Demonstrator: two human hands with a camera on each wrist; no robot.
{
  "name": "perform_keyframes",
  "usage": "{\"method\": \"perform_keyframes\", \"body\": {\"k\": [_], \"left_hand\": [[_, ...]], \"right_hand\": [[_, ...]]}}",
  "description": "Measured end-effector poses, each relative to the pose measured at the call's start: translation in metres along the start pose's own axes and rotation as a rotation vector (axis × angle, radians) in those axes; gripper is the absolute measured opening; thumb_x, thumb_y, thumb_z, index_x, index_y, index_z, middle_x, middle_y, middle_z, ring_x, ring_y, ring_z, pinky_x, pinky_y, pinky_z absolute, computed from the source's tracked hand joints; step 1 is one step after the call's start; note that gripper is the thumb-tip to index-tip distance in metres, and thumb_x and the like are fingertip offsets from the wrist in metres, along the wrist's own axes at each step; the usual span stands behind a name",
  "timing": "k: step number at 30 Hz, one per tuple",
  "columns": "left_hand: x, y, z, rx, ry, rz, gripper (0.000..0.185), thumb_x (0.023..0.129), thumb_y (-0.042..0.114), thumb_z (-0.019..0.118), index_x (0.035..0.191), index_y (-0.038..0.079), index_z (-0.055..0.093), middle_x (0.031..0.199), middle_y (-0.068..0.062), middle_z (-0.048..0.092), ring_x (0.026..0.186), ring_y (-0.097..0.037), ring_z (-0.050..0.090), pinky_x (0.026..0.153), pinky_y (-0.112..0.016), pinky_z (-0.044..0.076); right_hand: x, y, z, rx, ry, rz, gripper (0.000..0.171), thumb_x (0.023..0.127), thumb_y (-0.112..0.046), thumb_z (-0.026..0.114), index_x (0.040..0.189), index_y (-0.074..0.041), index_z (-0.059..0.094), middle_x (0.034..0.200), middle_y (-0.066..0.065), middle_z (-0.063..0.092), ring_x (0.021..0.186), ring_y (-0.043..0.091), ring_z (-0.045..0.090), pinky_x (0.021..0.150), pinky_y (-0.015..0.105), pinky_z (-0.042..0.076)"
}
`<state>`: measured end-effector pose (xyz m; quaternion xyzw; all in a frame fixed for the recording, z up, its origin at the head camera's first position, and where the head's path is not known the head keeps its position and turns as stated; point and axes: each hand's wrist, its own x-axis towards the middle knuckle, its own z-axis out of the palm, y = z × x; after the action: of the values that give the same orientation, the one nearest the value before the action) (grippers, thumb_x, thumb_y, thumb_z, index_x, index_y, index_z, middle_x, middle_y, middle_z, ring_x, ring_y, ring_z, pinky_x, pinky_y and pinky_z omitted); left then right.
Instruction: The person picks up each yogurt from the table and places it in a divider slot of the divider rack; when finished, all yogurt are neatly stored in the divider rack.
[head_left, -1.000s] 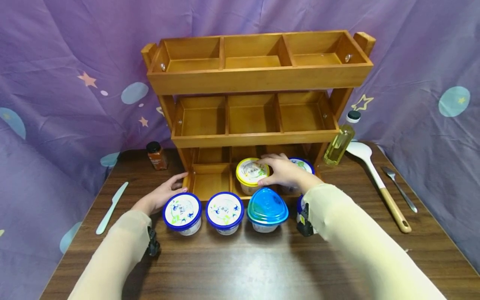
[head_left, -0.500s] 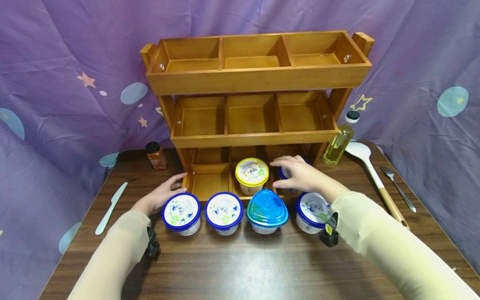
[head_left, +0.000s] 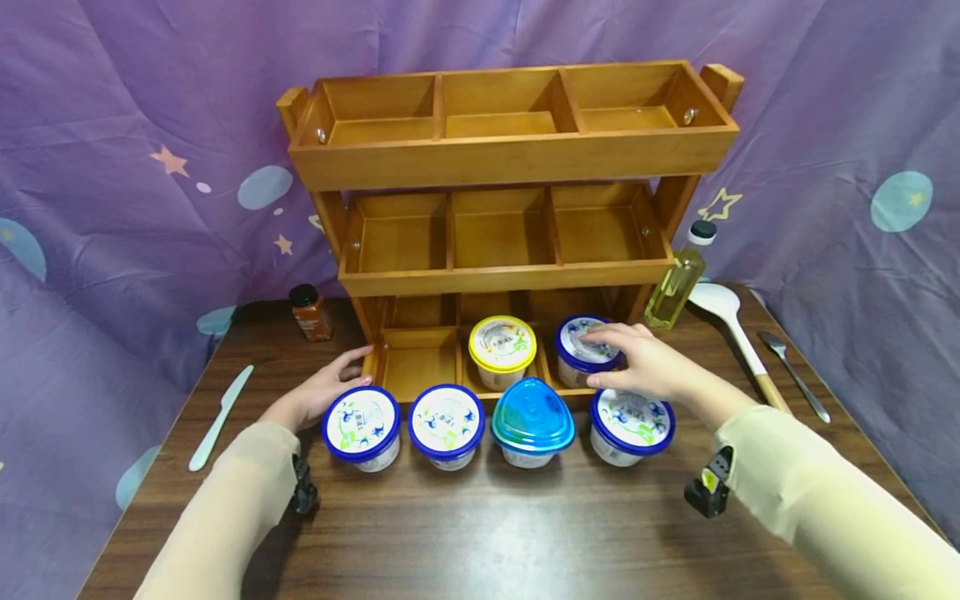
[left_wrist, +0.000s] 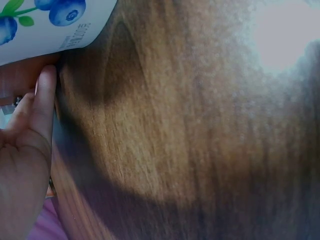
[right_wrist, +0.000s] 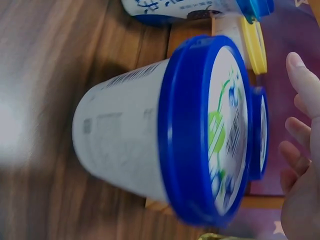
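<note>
A wooden three-tier rack stands at the back of the table. Its bottom tier holds a yellow-lid cup in the middle compartment and a blue-lid cup in the right one. My right hand lies open over that blue-lid cup, fingertips on its lid. Just below it, a blue-lid cup stands on the table; the right wrist view shows this cup close up beside the hand. My left hand rests open against the rack's lower left corner, next to another blue-lid cup.
A third blue-lid cup and a teal-lid container stand in the front row. A spice jar and knife lie left. An oil bottle, white spoon and fork lie right.
My right hand left the yellow-lid cup and moved right, onto the blue-lid cup in the right compartment. The left hand stayed put.
</note>
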<state>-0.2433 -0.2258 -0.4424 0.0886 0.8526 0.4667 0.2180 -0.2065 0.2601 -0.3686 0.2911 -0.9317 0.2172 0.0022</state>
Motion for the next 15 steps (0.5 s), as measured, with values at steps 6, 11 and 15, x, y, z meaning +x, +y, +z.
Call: {"method": "perform_keyframes", "body": {"k": [6,11,15], "left_hand": [[0.001,-0.002,0.000,-0.004,-0.001,0.010,0.069,0.095,0.036,0.054,0.151,0.017,0.018,0.146,-0.029,0.026,0.134,-0.041,0.026,0.103,-0.055,0.027],[0.000,0.000,0.000,-0.014,-0.006,0.021,0.068,0.096,0.034,0.053,0.151,0.016,0.017,0.146,-0.029,0.026,0.133,-0.041,0.026,0.103,-0.055,0.028],[-0.001,0.001,0.000,-0.022,-0.006,0.015,0.068,0.096,0.034,0.053,0.151,0.017,0.016,0.147,-0.029,0.024,0.134,-0.042,0.025,0.103,-0.056,0.027]], "right_hand": [[-0.022,0.004,-0.003,-0.009,0.010,-0.040,0.055,0.080,-0.031,0.075,0.124,-0.003,0.057,0.128,0.019,0.052,0.119,0.042,0.042,0.094,0.056,0.032],[-0.039,0.006,-0.003,-0.001,-0.007,-0.015,0.054,0.080,-0.034,0.074,0.123,-0.006,0.059,0.128,0.017,0.052,0.115,0.040,0.042,0.091,0.057,0.035],[-0.049,0.010,0.000,0.004,-0.011,-0.010,0.055,0.077,-0.036,0.076,0.121,-0.008,0.061,0.126,0.015,0.054,0.113,0.037,0.044,0.088,0.054,0.037]]}}
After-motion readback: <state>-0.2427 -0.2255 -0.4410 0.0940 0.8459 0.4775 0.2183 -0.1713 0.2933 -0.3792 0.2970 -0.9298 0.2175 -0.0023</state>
